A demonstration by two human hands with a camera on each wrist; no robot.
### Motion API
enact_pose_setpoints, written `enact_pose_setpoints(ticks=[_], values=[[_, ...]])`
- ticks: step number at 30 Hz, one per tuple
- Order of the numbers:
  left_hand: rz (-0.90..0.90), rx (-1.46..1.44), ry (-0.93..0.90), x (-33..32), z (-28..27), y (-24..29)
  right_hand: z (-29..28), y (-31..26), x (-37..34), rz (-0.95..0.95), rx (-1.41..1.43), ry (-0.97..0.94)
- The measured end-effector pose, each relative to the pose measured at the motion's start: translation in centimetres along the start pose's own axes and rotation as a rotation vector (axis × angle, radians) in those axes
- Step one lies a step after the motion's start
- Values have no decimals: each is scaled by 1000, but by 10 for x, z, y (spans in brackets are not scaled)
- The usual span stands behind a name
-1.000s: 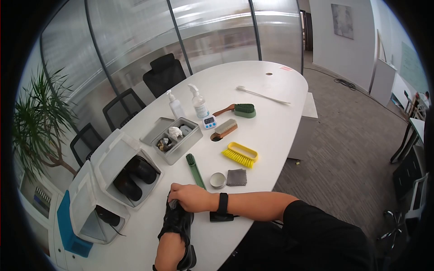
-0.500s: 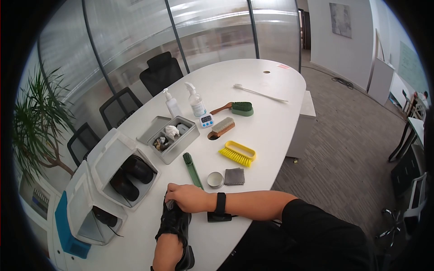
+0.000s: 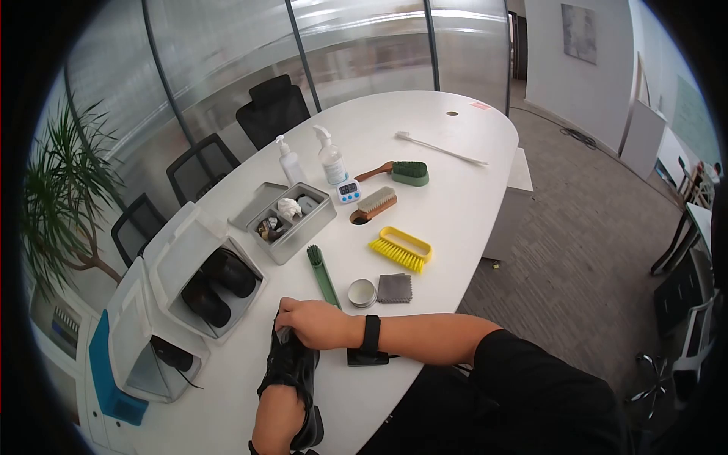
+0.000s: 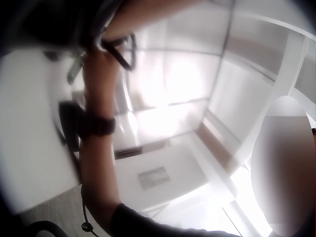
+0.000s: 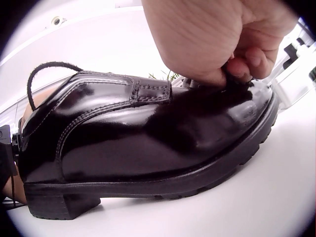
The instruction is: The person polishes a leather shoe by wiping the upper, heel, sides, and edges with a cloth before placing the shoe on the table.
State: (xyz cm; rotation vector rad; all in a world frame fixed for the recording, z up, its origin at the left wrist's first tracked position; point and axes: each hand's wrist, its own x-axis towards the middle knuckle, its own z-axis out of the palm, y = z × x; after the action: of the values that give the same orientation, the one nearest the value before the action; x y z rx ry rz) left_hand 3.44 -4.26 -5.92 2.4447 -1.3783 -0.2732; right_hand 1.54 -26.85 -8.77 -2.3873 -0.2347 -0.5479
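1. Left of the right grip, two lidded boxes (image 3: 206, 292) (image 3: 155, 362) sit near the work, a dark lace (image 3: 191, 383) trailing from the nearer one. I judge that swinging the shoe that way could bump a box or snag the lace.

2. The left grip (image 3: 277, 415) reaches into the shoe's opening; its fingers are hidden, so I cannot tell whether they grasp anything. Slack support there could let the shoe roll under rubbing.

3. The black shoe (image 5: 143, 138) is on the tabletop (image 3: 345, 402), its toe directly under the right grip. From the right wrist view I see a glossy upper; dirt caught in the cloth could scratch it.

4. The right grip (image 3: 317, 324) pinches a small grey cloth (image 3: 283, 331) against the toe. Should the cloth bunch or slip, bare fingertips would likely smear the leather.

5. Just beyond the right grip lies a green brush (image 3: 321, 274); a wide stroke could knock it.

6. An open tin (image 3: 362, 293) stands to the right, beyond the strapped wrist. My worry is a forearm sweep tipping it.

7. A black device (image 3: 367, 358) lies right beside that wrist, so a careless elbow-ward pull might drag it.
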Motion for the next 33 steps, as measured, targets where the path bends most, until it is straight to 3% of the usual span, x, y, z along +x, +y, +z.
enact_pose_setpoints(ticks=[2,7,14,33], values=[[35,-14,119,-1,1,2,2,2,0,-36,15,27],[90,34,-9,-1,-6,2,0,0,-1,-53,27,67],[33,-30,64,-1,-2,5,-2,-3,1,-13,20,-15],[13,8,0,0,-5,7,-5,-5,0,12,-6,-15]])
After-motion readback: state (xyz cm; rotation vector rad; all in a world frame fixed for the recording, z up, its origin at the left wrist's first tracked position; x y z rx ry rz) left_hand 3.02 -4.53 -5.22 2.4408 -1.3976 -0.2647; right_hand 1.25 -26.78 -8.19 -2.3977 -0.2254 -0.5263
